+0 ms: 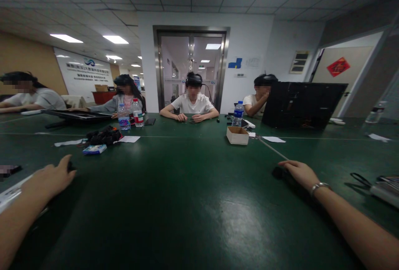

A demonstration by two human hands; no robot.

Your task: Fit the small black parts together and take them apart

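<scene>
My left hand (50,180) is at the left of the green table, its thumb raised and fingers curled by a small black object (71,166). That object is mostly hidden, and its kind does not show. Over on the right, my right hand (301,174), with a silver band at the wrist, rests low on the table. Its fingers close around a dark rounded object (277,172), largely covered by the hand. A thin pale strip (274,150) runs from the far side up to these fingertips; whether they grip it I cannot tell.
An open cardboard box (237,137) stands right of centre, before a water bottle (238,114). Black tangled gear (104,136) and a blue-white packet (94,149) lie left. A large black panel (304,105) stands far right. Several people in headsets sit across the table.
</scene>
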